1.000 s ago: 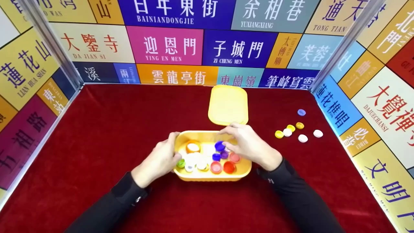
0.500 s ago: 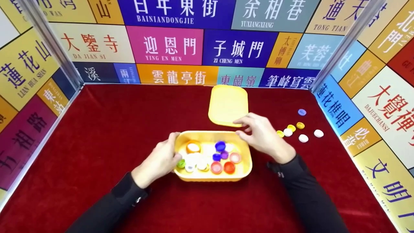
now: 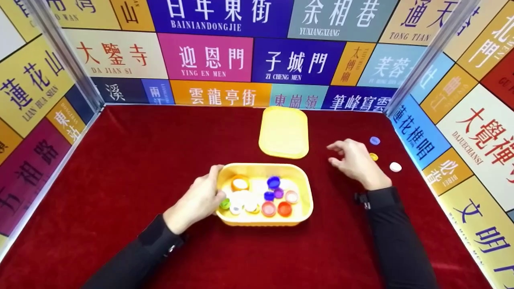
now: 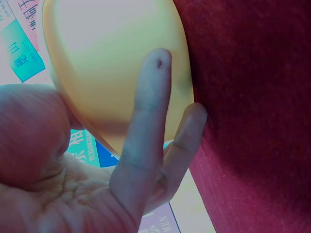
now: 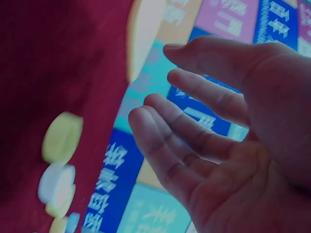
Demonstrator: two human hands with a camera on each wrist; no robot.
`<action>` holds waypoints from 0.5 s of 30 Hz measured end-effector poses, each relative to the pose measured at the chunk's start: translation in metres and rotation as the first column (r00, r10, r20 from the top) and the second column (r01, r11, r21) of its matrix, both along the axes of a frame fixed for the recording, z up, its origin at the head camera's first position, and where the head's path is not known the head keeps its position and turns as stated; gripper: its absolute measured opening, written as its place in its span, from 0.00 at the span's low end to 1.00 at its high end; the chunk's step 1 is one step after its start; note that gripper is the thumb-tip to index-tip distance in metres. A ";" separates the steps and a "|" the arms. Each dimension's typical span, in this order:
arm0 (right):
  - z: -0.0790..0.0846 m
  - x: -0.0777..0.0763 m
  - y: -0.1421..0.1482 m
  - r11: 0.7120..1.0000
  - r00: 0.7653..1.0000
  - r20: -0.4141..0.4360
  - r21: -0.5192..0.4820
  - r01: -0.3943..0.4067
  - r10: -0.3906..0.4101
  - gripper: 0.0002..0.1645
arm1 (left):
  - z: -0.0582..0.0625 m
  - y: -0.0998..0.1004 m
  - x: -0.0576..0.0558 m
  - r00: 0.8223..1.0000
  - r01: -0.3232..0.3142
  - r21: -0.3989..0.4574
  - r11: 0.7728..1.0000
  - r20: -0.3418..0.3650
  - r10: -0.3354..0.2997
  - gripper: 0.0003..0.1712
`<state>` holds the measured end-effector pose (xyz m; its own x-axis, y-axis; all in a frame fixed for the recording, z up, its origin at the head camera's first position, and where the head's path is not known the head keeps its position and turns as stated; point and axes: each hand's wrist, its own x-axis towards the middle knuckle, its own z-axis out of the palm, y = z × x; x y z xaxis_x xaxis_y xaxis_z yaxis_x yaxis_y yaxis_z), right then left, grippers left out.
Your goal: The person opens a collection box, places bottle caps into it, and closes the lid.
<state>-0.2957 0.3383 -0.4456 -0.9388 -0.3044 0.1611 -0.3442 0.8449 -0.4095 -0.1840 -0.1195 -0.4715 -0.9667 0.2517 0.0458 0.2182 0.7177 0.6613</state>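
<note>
And the yellow plastic tub [image 3: 263, 220] sits mid-tabletop [image 3: 160, 140], probably light with a little flex, best taken by its end walls; the left hand [image 3: 198, 195] is pinching one now. Glossy finish, rounded corners! Over to the right hand [image 3: 354, 162]: thumb and fingers apart, holding nothing, hovering near a white cap [image 3: 395, 166]. Inside the tub, a red cap [image 3: 284, 208], round and rimmed: likely stiff, featherlight, slippery, so pinch its edge.
</note>
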 end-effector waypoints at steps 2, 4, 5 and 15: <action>-0.004 -0.002 0.009 0.999 0.999 0.038 0.024 0.023 -0.024 0.24 | 0.000 0.000 0.000 1.000 -0.001 -0.003 1.000 0.004 0.001 0.39; -0.007 -0.002 0.016 0.998 0.996 0.078 0.046 0.044 -0.048 0.25 | 0.000 0.000 0.000 1.000 -0.002 -0.004 1.000 0.008 0.003 0.39; -0.008 -0.002 0.019 0.997 0.993 0.100 0.055 0.050 -0.055 0.26 | 0.000 0.000 0.000 1.000 -0.004 -0.004 1.000 0.008 0.004 0.39; -0.012 -0.003 0.026 0.995 0.982 0.179 0.096 0.037 -0.054 0.23 | -0.001 0.000 0.000 1.000 -0.006 0.005 1.000 0.009 0.006 0.38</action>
<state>-0.2988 0.3645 -0.4579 -0.9632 -0.2660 -0.0394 -0.2316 0.8949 -0.3815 -0.1844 -0.1196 -0.4725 -0.9687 0.2454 0.0379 0.2075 0.7160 0.6665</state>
